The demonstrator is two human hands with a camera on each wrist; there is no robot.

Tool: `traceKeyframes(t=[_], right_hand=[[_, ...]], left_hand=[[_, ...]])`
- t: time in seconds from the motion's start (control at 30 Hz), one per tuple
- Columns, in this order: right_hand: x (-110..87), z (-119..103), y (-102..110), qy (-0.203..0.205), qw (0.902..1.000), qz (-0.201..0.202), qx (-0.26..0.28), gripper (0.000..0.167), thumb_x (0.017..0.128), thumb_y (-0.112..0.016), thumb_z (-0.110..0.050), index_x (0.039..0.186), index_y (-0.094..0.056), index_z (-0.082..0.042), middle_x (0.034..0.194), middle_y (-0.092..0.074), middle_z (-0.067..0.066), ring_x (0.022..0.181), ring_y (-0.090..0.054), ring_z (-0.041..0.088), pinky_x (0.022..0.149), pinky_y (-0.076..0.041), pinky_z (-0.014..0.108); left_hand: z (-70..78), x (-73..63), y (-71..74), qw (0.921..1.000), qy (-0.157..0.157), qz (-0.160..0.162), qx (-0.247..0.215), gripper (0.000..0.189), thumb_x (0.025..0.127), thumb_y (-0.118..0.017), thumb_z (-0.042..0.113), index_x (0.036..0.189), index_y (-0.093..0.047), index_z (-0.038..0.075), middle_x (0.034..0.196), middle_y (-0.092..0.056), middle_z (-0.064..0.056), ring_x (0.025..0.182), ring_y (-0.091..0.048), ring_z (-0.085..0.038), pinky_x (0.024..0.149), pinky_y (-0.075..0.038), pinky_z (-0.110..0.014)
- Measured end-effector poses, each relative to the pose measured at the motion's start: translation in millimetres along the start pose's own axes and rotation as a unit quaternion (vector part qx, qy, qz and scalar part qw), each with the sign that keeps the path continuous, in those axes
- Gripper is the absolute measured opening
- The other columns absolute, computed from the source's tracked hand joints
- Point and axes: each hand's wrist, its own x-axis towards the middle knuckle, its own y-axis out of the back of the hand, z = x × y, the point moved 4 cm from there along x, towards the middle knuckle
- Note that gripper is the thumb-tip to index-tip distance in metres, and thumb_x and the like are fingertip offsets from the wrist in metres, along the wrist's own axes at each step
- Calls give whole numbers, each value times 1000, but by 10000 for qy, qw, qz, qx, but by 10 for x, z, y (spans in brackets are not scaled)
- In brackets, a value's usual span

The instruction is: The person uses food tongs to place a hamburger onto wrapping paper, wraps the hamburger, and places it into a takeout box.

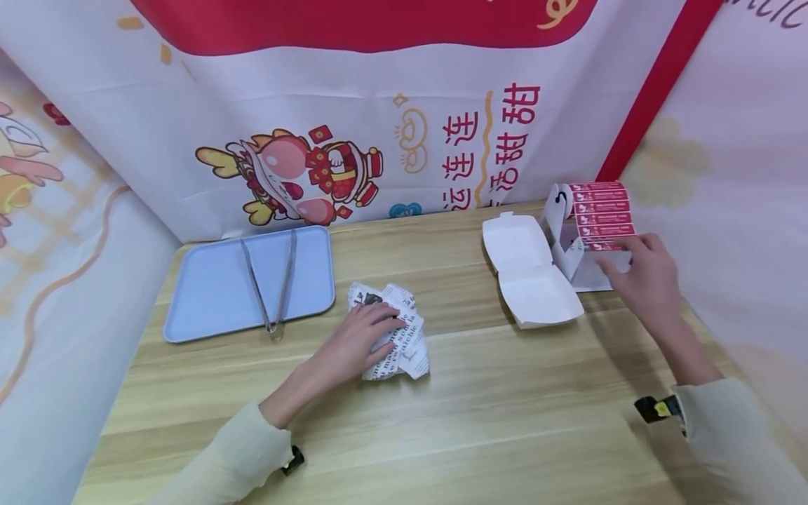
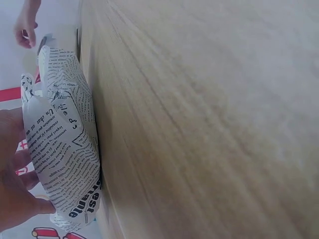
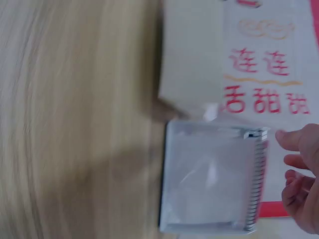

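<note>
A packet wrapped in newsprint-patterned paper point(image 1: 404, 344) lies on the table, and my left hand point(image 1: 366, 333) rests over it with the fingers spread on top. In the left wrist view the thumb touches the near end of the packet point(image 2: 62, 139). My right hand point(image 1: 650, 277) is by the front of a white label dispenser point(image 1: 593, 270) that bears a roll of red labels point(image 1: 602, 210). The right wrist view shows the thumb and forefinger apart, nothing seen between them, beside the dispenser's toothed edge point(image 3: 258, 179).
Left of the dispenser stands an unfolded white box point(image 1: 539, 294). A blue tray point(image 1: 208, 287) lies at the back left, with metal tongs point(image 1: 284, 280) across it. Printed cloth point(image 1: 379, 105) hangs behind the wooden table point(image 1: 454, 421) and at both sides.
</note>
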Motion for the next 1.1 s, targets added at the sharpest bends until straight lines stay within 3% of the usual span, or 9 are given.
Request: traceKeyframes(t=[0.17, 0.3, 0.57, 0.67, 0.77, 0.83, 0.97, 1.03, 1.1], right_hand=[[74, 19, -182, 564, 9977, -137, -349, 45, 80, -82, -9, 117, -63, 8, 109, -56, 29, 101, -50, 44, 75, -48, 56], [113, -9, -225, 851, 9948, 104, -555, 35, 80, -81, -3, 110, -66, 7, 109, -60, 28, 100, -53, 44, 78, -50, 59], [162, 22, -206, 802, 9937, 237, -740, 22, 85, -74, -3, 104, -70, 8, 102, -67, 28, 92, -57, 43, 77, -52, 57], [175, 46, -191, 519, 9971, 318, -465, 19, 88, -71, -4, 101, -69, 10, 95, -68, 29, 85, -59, 42, 73, -50, 52], [180, 106, -147, 139, 9980, 611, 45, 17, 89, -67, -5, 97, -70, 10, 87, -69, 28, 74, -59, 34, 67, -45, 32], [189, 164, -103, -211, 9955, 833, 409, 17, 89, -68, -6, 95, -71, 9, 83, -69, 25, 68, -58, 19, 64, -39, 18], [217, 306, 3, -1147, 9818, 1070, 1070, 21, 90, -70, -15, 95, -75, 5, 69, -66, -10, 61, -49, -7, 59, -36, 5], [227, 386, 56, -1711, 9709, 1028, 1326, 27, 90, -70, -23, 97, -75, 2, 67, -58, -27, 62, -49, -11, 58, -38, 6], [232, 477, 99, -2266, 9565, 942, 1579, 28, 90, -70, -27, 101, -76, -2, 65, -55, -33, 63, -51, -8, 58, -41, 7]], left_hand=[[-10, -69, 30, 9999, 78, 80, 29, 41, 96, -66, 28, 136, -61, 20, 143, -57, -6, 138, -46, -30, 119, -30, -60], [-3, -80, 33, 9999, 48, 96, -31, 41, 96, -66, 29, 136, -61, 20, 143, -56, -6, 138, -46, -31, 118, -29, -60], [6, -41, 18, 10000, 79, -38, -23, 41, 98, -63, 30, 138, -59, 21, 145, -55, -5, 141, -44, -30, 119, -27, -61], [9, -30, 21, 10000, 78, -50, -20, 41, 98, -63, 30, 138, -59, 21, 145, -55, -5, 140, -44, -30, 119, -27, -61], [8, -23, 13, 10000, 60, -44, -15, 41, 98, -63, 31, 138, -59, 22, 145, -55, -5, 140, -45, -30, 119, -28, -60], [8, -19, 7, 10000, 42, -37, -6, 41, 98, -63, 31, 138, -59, 22, 145, -55, -5, 140, -45, -30, 119, -28, -60], [8, -12, -2, 10000, 20, -20, 4, 41, 98, -63, 31, 138, -59, 23, 145, -55, -4, 139, -45, -30, 119, -28, -60], [8, -7, -4, 10000, 15, -10, 6, 41, 98, -63, 31, 138, -59, 23, 145, -55, -4, 139, -45, -29, 119, -28, -60], [10, -3, -4, 10000, 9, -4, 6, 42, 98, -63, 31, 138, -59, 23, 145, -55, -4, 139, -45, -29, 120, -28, -59]])
